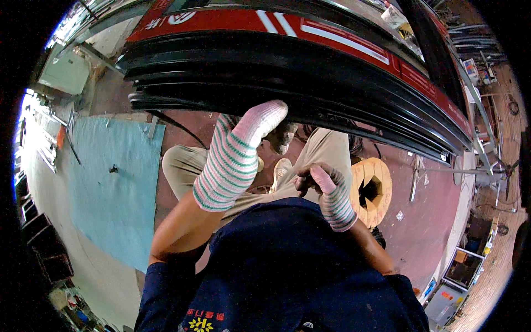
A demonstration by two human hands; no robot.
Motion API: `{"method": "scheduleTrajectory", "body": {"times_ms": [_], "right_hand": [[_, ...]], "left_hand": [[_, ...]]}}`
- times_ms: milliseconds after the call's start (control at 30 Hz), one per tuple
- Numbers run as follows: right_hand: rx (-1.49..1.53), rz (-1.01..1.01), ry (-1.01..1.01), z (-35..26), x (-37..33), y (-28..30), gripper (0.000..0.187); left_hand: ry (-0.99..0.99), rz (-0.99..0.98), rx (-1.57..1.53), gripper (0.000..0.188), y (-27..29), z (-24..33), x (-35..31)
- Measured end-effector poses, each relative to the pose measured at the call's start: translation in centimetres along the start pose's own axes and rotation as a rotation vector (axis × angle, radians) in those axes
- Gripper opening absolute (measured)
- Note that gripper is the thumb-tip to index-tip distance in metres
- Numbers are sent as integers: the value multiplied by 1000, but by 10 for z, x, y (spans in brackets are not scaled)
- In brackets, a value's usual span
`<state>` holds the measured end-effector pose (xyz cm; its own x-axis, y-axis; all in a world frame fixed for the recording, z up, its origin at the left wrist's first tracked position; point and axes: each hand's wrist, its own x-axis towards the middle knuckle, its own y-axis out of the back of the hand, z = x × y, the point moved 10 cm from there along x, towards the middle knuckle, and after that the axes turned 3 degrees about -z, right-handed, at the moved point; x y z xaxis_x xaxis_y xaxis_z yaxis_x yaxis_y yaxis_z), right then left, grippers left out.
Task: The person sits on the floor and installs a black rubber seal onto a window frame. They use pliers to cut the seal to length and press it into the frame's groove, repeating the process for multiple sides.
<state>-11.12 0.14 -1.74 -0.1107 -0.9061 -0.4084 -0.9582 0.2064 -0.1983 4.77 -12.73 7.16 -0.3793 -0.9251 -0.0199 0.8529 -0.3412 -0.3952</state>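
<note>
In front of me runs a stack of long black profiles (232, 72) with glossy ridged faces and a red printed strip (221, 22) along its upper side. My left hand (257, 130), in a knit glove with green stripes and a dark palm, is raised to the lower edge of the profiles. Its fingers are curled, and whatever they grip is hidden. My right hand (329, 188) wears a matching glove and is held lower, above my lap. Its thumb and fingers are drawn together; I cannot make out anything between them.
A wooden spool-like ring (371, 191) with a dark hole stands to the right of my knee. Blue-green sheeting (113, 177) covers floor at the left. Dark cables lie beneath the profiles. Metal frame bars (477, 105) rise at the right, near a grey box (447, 301).
</note>
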Motion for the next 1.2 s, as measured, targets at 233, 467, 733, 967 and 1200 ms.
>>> {"method": "scheduleTrajectory", "body": {"times_ms": [233,467,733,967,1200], "right_hand": [[6,-33,-5,3,4,-5,32],[-61,-45,25,-8,7,-19,34],[-34,-41,-5,-4,7,-31,33],[-50,-69,46,-10,10,-38,34],[-110,-68,43,-9,10,-49,34]], "left_hand": [[-29,-13,114,33,19,6,2],[-2,164,-46,28,34,14,4],[-86,166,37,28,51,30,0],[-103,267,-154,23,74,44,-7],[-280,340,-211,22,95,48,-4]]}}
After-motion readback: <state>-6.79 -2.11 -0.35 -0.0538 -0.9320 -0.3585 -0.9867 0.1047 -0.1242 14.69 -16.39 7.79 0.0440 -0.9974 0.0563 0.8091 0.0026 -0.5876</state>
